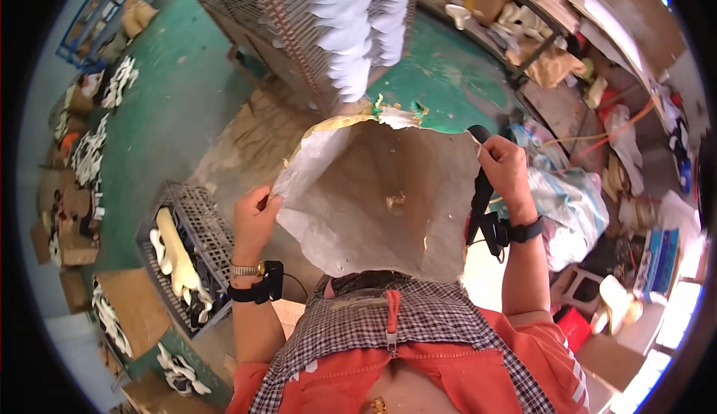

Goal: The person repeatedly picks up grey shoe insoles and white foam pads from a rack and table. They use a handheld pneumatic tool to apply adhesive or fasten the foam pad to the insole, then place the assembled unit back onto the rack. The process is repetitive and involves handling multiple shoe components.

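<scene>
A big sack [321, 242] is hanging btwn the two hands, in front of the checked apron [373, 311], w/ its near edge sitting right up by the apron's top. Its mouth is gaping wide, roughly round, & facing up toward the head cam. The inner wall is showing pale grey-white on the L side, incl. some creases & a slight sheen, while the deeper part is looking brownish & dim, w/ a small pale scrap [394, 202] lying inside. The far rim is fraying badly: ragged bits in yellow, white & green are sticking up along it, & the edge is running uneven approx. all the way across. The L hand [255, 214] is closing on the L rim, thumb & fingers pinching the edge; the R hand [505, 164] is gripping the R rim, a bit higher up, w/ fingers curling over. Both wrists are wearing black straps, the L one also a metal watch [246, 270]. Beyond the sack a metal rack [243, 7] is holding stacked white pieces [347, 41]; a grey crate [211, 209] w/ pale & dark items is standing on the floor to the L.
</scene>
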A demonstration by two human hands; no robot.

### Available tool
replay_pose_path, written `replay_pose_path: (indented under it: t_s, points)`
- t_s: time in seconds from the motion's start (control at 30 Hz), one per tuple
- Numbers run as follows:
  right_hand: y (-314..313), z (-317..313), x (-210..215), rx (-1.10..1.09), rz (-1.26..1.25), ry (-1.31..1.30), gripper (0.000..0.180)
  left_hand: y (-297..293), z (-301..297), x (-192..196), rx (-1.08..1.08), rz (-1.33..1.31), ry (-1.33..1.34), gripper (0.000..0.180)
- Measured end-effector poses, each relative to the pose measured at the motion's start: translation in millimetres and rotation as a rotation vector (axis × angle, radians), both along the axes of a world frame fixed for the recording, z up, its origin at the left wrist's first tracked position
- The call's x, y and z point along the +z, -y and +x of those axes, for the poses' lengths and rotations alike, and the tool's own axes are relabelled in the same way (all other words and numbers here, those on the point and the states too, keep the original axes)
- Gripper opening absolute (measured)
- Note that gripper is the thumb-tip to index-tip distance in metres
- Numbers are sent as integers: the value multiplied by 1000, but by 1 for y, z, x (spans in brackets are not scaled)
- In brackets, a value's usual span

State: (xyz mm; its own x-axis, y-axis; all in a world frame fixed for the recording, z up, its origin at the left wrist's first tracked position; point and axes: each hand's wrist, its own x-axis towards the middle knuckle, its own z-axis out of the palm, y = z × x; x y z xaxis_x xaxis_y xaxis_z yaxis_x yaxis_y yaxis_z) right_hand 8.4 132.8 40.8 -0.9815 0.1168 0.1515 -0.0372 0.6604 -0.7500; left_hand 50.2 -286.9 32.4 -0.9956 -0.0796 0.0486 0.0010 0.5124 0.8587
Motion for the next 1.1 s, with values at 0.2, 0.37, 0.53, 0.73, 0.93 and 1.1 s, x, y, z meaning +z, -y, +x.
replay_pose_path:
  t_s: [0.2,0.37,0.53,0.73,0.93,1.1]
  points:
    - [23,61,-3,-30,-22,-38,10,22,21,-20,-36,90,21,10]
    - [-86,124,-120,-258,214,-110,19,-3,0,-50,-334,68,-84,16]
    - [-79,193,-54,-609,404,151,24,-74,36,-53,-617,247,-12,15]
    - [-101,286,-47,-981,477,288,25,-103,38,-32,-1047,309,-16,20]
    - [-91,325,-34,-1117,499,339,27,-28,21,-67,-806,164,247,34]
    - [-55,281,-3,-1027,547,240,28,14,24,-73,-714,59,303,38]
